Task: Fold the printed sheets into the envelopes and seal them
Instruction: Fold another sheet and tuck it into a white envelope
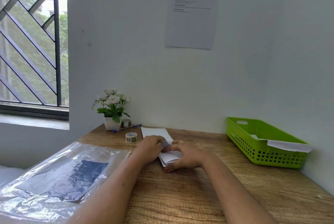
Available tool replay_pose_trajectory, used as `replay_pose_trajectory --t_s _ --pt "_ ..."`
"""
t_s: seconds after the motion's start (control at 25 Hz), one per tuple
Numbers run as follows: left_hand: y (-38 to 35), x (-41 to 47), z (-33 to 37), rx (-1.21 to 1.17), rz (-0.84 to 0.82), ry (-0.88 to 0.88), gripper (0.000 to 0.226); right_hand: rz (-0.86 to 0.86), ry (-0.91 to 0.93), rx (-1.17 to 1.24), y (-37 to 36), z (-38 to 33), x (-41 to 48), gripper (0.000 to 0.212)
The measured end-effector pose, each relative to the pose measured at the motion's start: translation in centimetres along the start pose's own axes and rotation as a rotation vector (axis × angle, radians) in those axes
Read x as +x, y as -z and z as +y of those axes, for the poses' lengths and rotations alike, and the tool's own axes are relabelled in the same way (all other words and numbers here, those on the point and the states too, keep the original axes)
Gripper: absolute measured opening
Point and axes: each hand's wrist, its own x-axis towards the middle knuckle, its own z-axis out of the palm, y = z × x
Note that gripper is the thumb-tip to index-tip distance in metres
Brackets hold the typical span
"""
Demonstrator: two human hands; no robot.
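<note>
- Clear plastic bag [59, 175], at the near left of the counter [180, 196], with a dark printed page inside it.
- Left hand [151, 148], mid-counter; its fingers are curled and pinch the far end of the folded sheet [169, 157].
- Right hand [184, 155], just beside the left; it grips the same folded sheet, with the fingers on top and the thumb at the near edge.
- Folded sheet, white, held between both hands and resting on the counter.
- Long white paper [155, 131], flat on the counter just beyond the hands and partly hidden by them; sheet or envelope cannot be told.
- Tape roll [131, 137], upright, left of that paper.
- Blue pen [127, 128], second tape roll [126, 122] and potted white flowers [112, 113], in the far left corner.
- Green basket [262, 151], at the far right by the wall, with a white piece [289, 147] draped over its near rim.
- Printed notice [192, 14], on the wall above.
</note>
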Motion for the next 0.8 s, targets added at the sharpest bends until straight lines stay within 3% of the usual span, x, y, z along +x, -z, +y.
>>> replay_pose_trajectory --t_s 0.2,0.4,0.56,0.8 --pt "-0.4 0.0 0.6 -0.016 -0.032 -0.085 0.038 0.259 -0.006 0.006 -0.4 1.4 0.9 0.042" --pt "-0.1 -0.4 0.9 -0.065 -0.008 -0.108 0.034 0.346 0.015 -0.089 -0.7 1.0 0.8 0.038" --pt "0.0 -0.4 0.8 -0.065 0.056 -0.086 0.035 0.388 0.052 0.244 -0.1 1.5 0.5 0.019" --pt "-0.3 -0.3 0.8 -0.024 0.022 -0.102 0.038 0.485 0.005 0.190 -0.3 2.6 0.6 0.043"
